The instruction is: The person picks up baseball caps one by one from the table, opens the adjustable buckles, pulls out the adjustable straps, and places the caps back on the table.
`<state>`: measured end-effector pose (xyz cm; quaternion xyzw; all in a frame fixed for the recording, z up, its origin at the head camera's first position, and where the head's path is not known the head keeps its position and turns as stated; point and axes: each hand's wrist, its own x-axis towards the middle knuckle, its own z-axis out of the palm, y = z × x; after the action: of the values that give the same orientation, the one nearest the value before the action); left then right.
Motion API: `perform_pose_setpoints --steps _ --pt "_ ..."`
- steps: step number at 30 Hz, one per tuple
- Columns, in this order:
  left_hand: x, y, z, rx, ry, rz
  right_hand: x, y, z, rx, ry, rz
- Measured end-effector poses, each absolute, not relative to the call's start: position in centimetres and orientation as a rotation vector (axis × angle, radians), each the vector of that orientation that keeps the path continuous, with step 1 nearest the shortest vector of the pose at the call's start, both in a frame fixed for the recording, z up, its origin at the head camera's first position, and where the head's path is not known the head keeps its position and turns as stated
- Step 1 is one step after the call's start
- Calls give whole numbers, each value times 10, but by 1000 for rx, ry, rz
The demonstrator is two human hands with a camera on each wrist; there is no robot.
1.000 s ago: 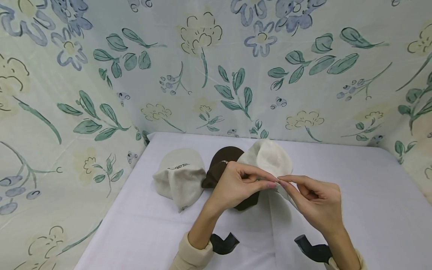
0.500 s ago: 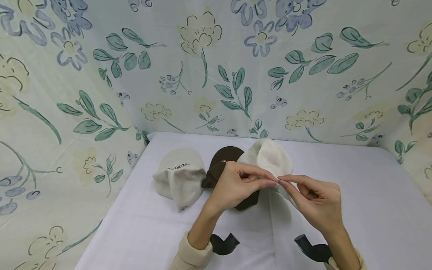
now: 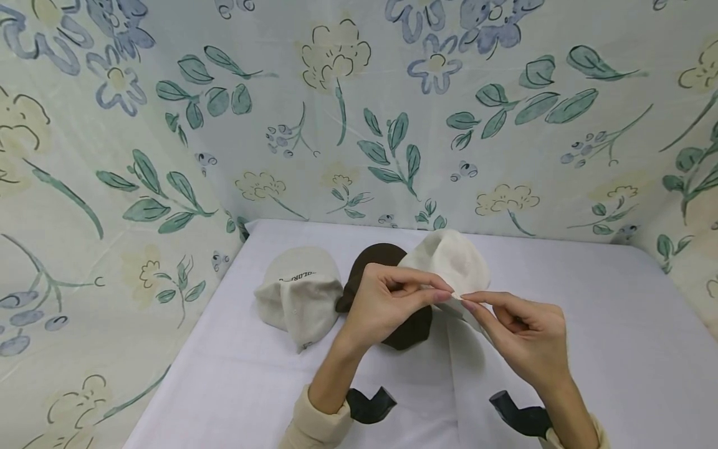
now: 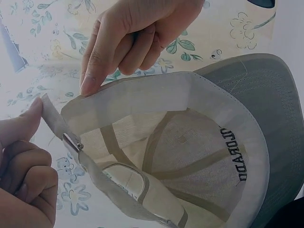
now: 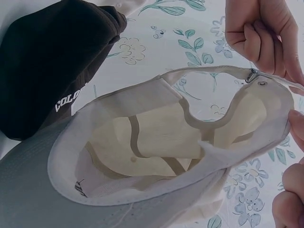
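Both hands hold a white baseball cap (image 3: 460, 262) with its inside facing the wrist cameras. My left hand (image 3: 381, 305) pinches the loose end of the cap's back strap (image 4: 54, 118) between thumb and fingertip. My right hand (image 3: 524, 337) pinches the cap's rim close beside it; in the left wrist view this right hand (image 4: 133, 42) comes in from the top. A small metal buckle (image 4: 72, 142) sits on the strap, and it also shows in the right wrist view. The grey-toned brim (image 4: 270, 95) points away from the hands. In the head view the hands cover part of the cap.
A light grey cap (image 3: 297, 299) with dark lettering lies at the left on the white-covered table (image 3: 589, 293). Between it and the held cap is a dark brown cap (image 3: 412, 330), partly behind my left hand. Floral cloth (image 3: 336, 156) hangs at the back and sides.
My left hand has shifted slightly left, and a bit of pale strap now shows between the two hands' fingertips. The white cap has shifted slightly; the right hand stays in place.
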<state>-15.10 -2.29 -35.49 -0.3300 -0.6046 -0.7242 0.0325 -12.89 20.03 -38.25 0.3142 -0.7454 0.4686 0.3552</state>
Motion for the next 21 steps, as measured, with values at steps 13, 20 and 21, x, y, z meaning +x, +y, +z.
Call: perform_pose_setpoints --steps 13,20,21 --pt "-153 -24 -353 -887 -1726 -2412 -129 201 -383 836 -1929 1234" --pt "-152 -25 -353 -859 -1721 -2426 -128 201 -383 828 -1941 1230" --pt "-152 -25 -354 -853 -1712 -2433 -128 201 -383 826 -1944 1232"
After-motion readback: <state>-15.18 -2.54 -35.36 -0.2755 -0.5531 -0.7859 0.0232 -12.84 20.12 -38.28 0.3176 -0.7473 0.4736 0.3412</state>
